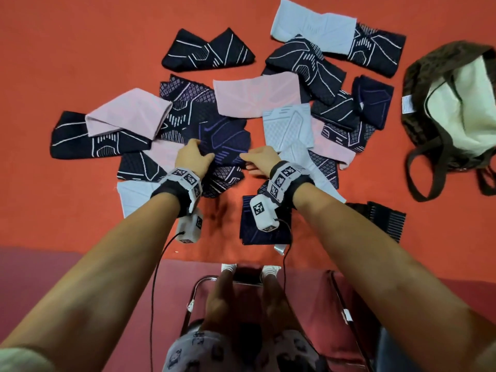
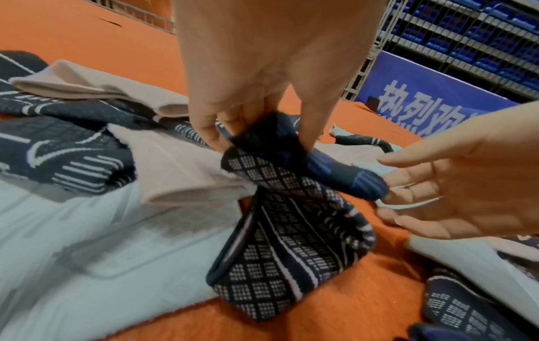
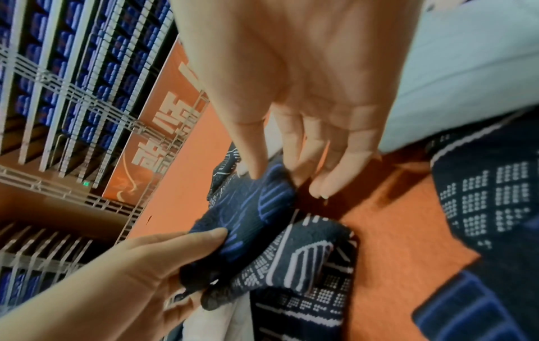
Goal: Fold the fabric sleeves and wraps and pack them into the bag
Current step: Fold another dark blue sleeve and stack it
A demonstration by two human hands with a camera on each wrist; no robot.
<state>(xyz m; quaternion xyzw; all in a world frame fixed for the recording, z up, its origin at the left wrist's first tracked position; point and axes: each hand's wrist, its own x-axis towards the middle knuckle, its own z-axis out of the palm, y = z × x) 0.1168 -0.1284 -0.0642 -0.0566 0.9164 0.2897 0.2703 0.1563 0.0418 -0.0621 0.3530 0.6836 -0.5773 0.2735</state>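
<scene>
Several fabric sleeves, navy with white lines, pink and pale blue, lie scattered on the orange table. My left hand pinches one end of a navy sleeve with blue lines, lifted a little off the pile. A navy checked sleeve hangs bunched under the same pinch. My right hand has straight fingers at the sleeve's other end, thumb tip touching it. The brown bag with cream lining lies open at the right.
A flat navy piece lies near the table's front edge, and a dark striped piece sits to its right. Bag straps trail toward the front. A chair frame and my legs are below the table edge.
</scene>
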